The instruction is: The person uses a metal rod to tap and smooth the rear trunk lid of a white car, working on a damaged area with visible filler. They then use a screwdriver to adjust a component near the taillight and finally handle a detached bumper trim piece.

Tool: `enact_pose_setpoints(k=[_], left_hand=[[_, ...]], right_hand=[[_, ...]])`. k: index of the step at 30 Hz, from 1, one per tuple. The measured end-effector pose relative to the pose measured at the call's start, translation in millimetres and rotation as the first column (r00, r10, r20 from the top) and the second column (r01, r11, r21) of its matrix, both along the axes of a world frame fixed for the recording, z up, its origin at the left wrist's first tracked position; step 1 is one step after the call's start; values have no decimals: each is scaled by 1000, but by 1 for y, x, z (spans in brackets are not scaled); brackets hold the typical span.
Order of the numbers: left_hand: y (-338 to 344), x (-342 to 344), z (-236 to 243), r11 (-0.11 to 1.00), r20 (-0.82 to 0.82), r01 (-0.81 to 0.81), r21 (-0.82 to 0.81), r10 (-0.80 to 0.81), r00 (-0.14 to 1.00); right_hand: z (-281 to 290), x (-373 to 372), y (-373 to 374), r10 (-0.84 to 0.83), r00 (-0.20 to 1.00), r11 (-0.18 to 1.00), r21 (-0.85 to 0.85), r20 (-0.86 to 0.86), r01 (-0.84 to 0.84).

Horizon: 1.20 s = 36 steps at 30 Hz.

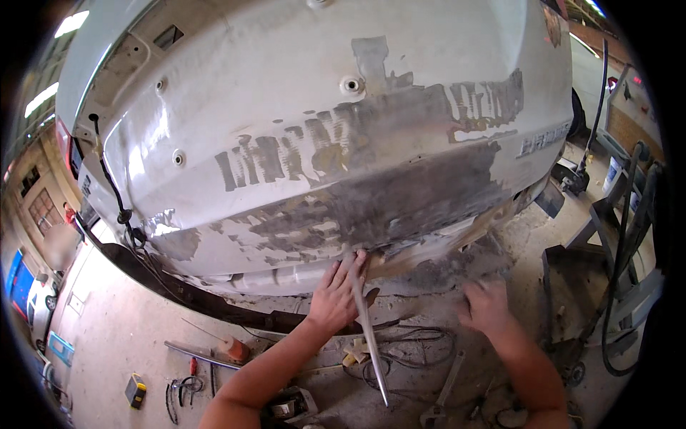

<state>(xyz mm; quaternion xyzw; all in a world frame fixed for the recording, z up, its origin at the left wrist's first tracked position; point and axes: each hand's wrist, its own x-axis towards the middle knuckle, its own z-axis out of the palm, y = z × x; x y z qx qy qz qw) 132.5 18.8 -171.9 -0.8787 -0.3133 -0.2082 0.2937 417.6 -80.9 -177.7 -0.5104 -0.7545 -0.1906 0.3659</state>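
A pale grey tailgate (236,86) spans the upper view, with dark bare and scraped patches across its lower half. At its bottom edge, my left hand (337,293) reaches up with fingertips against the metal. A slim, tapering silver rod (369,332) crosses that hand, its upper end at the fingertips and its lower end pointing back toward me. The rod seems held among the fingers, with the thumb off to its right. My right hand (487,306) is below the panel's right part, fingers bent and smeared by motion; whether it holds anything is not visible.
Cables (421,343), a power strip (357,352), a wrench (451,379) and a yellow-black tape measure (136,391) lie on the floor. A black cord (107,168) hangs at the tailgate's left. Dark metal frames (572,286) stand at right. A person (69,213) is far left.
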Motion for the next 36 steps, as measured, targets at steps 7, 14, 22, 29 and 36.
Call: enact_pose_setpoints(k=[7,14,22,29,36], left_hand=[[-2,2,2,1000,11,5,-14,-5,1000],[1,-2,-4,999,-36,-48,-19,48,998],[-4,3,2,998,-3,-46,-41,46,999],[-1,-4,-6,999,-55,-30,-23,29,998],[-3,0,1,1000,9,8,-13,-8,1000]], right_hand=[[8,7,-1,235,972,966,121,-28,-230],[18,1,-7,261,965,956,139,-2,-259],[19,0,-9,196,981,973,123,12,-196],[12,5,-5,126,989,991,62,-76,-121],[11,2,2,99,993,987,135,-65,-89]])
